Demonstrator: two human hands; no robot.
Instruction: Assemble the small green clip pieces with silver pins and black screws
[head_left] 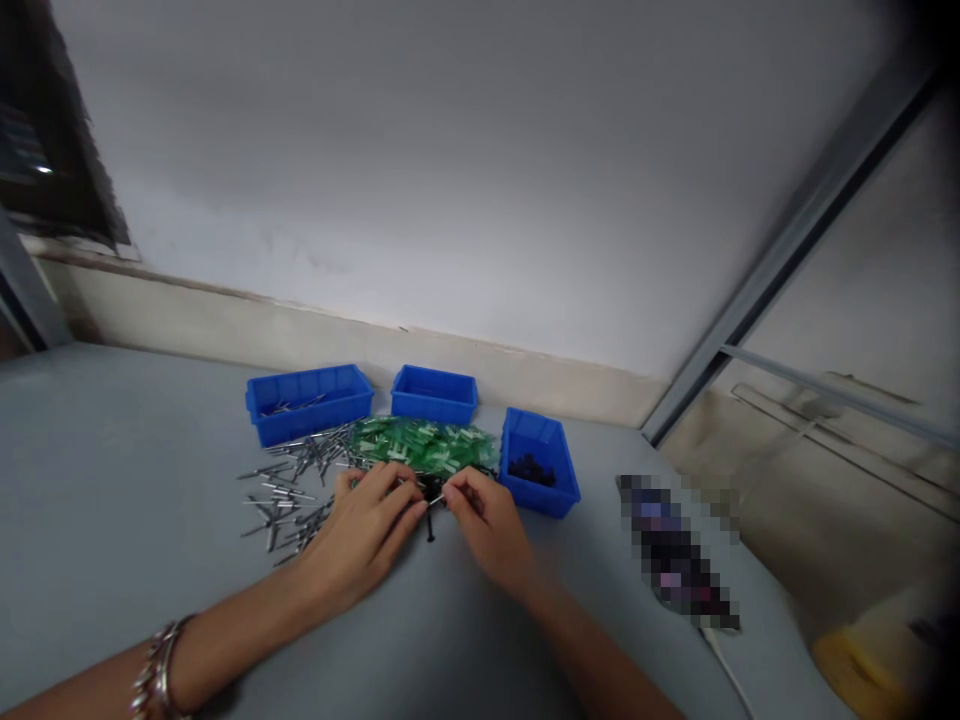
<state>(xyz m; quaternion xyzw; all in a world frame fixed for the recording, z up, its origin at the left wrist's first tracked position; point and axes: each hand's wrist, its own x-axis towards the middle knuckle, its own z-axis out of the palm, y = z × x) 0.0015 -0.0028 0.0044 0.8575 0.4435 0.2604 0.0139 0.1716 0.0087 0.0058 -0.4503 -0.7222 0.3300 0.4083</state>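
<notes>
My right hand (pixel 491 525) pinches the end of a thin silver metal rod (pixel 436 500) between thumb and fingertips. Close by on its left, my left hand (pixel 375 520) is closed, thumb against curled fingers; what those fingers hold is hidden. Below the rod, between both hands, a small dark pin-like piece (pixel 430 526) shows, and I cannot tell whether it is held or lies on the table. Many loose silver metal pins (pixel 281 500) are scattered left of my left hand. Just beyond my fingertips lies a heap of green and white pieces (pixel 427 443), apparently in clear plastic.
A blue bin (pixel 315 380) with some silver pins stands at back left, a second blue bin (pixel 435 408) behind the green heap. Another blue bin (pixel 544 495) at right holds small black parts (pixel 531 468). A blurred-out object (pixel 675 550) with a white cable (pixel 724 660) lies on the grey table (pixel 112 500).
</notes>
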